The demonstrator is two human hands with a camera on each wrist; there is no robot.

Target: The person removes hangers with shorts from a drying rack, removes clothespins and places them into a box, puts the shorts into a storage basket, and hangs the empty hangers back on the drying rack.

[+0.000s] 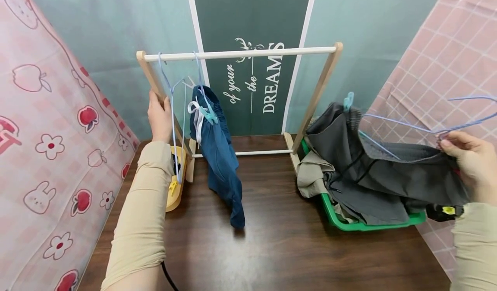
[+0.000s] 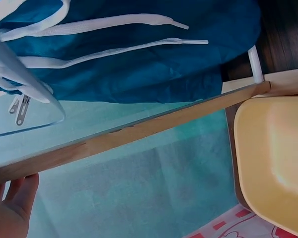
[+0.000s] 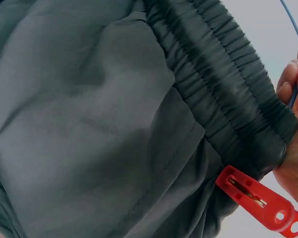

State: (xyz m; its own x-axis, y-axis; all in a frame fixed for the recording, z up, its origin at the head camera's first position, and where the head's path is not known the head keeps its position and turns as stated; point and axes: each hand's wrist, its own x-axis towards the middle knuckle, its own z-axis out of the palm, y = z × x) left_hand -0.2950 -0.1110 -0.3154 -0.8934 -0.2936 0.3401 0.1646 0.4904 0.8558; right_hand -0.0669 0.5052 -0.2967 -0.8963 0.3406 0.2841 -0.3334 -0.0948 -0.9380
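My left hand (image 1: 160, 117) grips the left wooden post (image 1: 149, 72) of a small clothes rack; its fingertips lie against the post (image 2: 114, 141) in the left wrist view. At the far right, my right hand (image 1: 471, 159) pinches a blue wire hanger (image 1: 466, 124) near its hook. Dark grey trousers (image 1: 411, 176) hang from that hanger by the elastic waistband, one side in a light-blue clothespin (image 1: 348, 101). A red clothespin (image 3: 256, 198) bites the waistband in the right wrist view. Blue trousers (image 1: 222, 153) with white drawstrings hang on the rack, held with a teal clothespin (image 1: 209, 115).
Left of the blue trousers, a bare hanger (image 1: 173, 123) hangs from the white rail (image 1: 248, 54). A yellow tub (image 1: 175, 202) with clothespins stands at the rack's left foot. Below the grey trousers sits a green basket (image 1: 361, 227) with beige cloth (image 1: 310, 176) over its rim.
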